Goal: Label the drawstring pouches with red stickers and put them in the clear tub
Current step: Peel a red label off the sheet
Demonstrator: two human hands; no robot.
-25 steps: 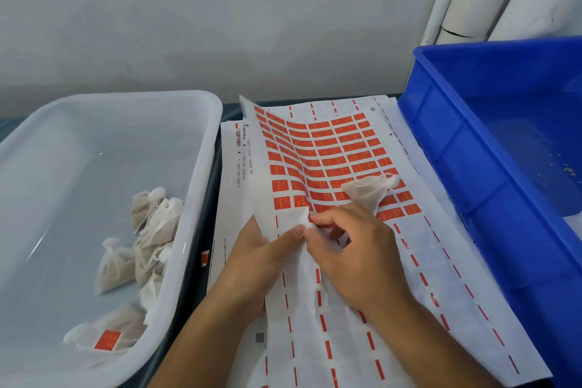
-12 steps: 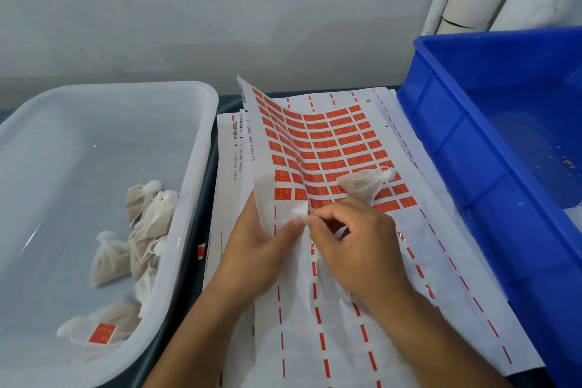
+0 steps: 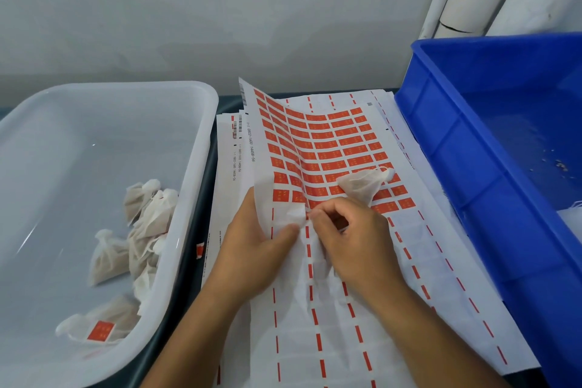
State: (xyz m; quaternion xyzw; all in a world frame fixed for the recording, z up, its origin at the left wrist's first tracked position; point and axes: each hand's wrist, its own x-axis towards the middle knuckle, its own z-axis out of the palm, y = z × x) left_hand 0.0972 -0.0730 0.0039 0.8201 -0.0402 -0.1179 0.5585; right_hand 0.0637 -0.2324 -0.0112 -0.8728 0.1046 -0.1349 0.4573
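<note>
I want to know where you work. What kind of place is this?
Probably a small packing or labelling bench in a workshop. A sticker sheet of red labels lies between a clear tub holding filled pouches and a blue crate.

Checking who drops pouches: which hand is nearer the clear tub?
Left. The left hand grips the sticker sheet's edge beside the clear tub; the right hand lies farther right.
</note>
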